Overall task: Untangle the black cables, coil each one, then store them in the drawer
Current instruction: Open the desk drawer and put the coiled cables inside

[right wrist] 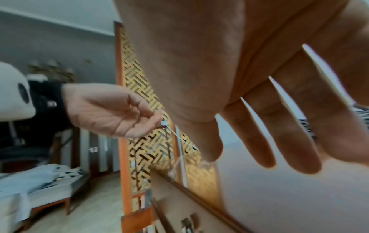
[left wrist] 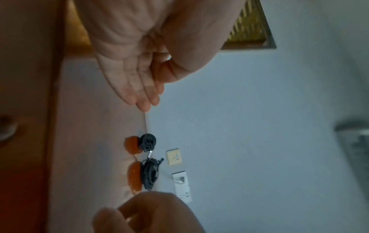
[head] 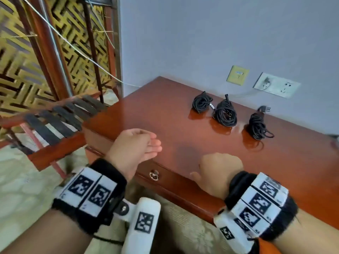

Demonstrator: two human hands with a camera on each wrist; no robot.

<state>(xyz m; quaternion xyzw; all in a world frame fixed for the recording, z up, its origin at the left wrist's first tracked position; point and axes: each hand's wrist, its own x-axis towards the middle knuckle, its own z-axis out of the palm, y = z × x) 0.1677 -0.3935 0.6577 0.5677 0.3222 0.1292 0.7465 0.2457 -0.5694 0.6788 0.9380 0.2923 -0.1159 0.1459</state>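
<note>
Three coiled black cables stand in a row near the back of the red-brown desk (head: 165, 110): a left coil (head: 201, 103), a middle coil (head: 224, 114) and a right coil (head: 258, 125) with its plug end toward the wall. Two of them show in the left wrist view, the left coil (left wrist: 147, 142) and the middle coil (left wrist: 149, 175). My left hand (head: 145, 143) hovers over the desk's front left edge, relaxed and empty. My right hand (head: 220, 167) is above the front of the desktop, its fingers (right wrist: 279, 134) straight and spread, holding nothing. The drawer (head: 174, 182) below the front edge is closed, its ring pull (head: 154, 175) between my hands.
A wooden rack with black straps (head: 55, 121) stands left of the desk, before a gold lattice screen (head: 22, 52). On the wall behind the cables are a yellow plate (head: 237, 75) and a white socket (head: 277, 85) with a pale cord. A bed (right wrist: 40, 181) lies behind.
</note>
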